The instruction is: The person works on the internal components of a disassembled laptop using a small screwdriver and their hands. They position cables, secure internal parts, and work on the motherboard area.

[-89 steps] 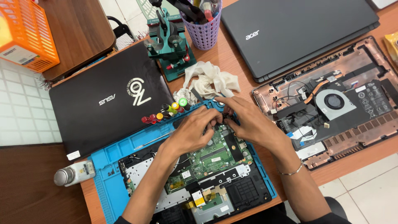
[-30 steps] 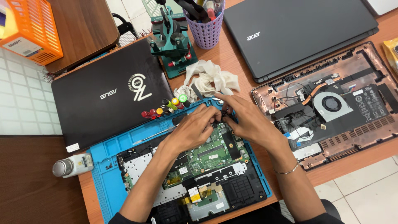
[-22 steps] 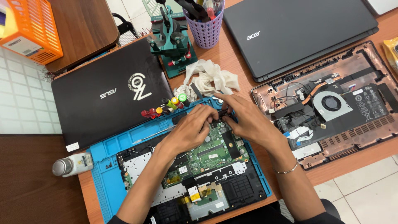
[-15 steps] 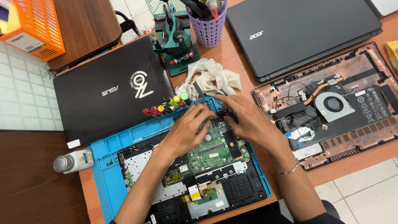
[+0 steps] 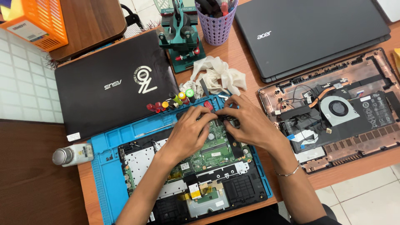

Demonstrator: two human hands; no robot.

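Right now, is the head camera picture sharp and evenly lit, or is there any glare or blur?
Head view: sharp throughout, lit softly from above; both hands, left hand and right hand, cast faint shadows on the green circuit board; mild sheen on the glossy black laptop lid.

Closed laptops: two, one at upper left [image 5: 112, 83] and one at upper right [image 5: 308, 33]. Opened laptop chassis: two, one on the blue mat [image 5: 196, 175] and one at right [image 5: 337, 112]. Blue mats [image 5: 104, 146]: one. Purple tool cups [image 5: 216, 27]: one. Orange baskets [image 5: 37, 21]: one. White bottles [image 5: 73, 155]: one. Hands: two, left [image 5: 189, 133] and right [image 5: 246, 121].
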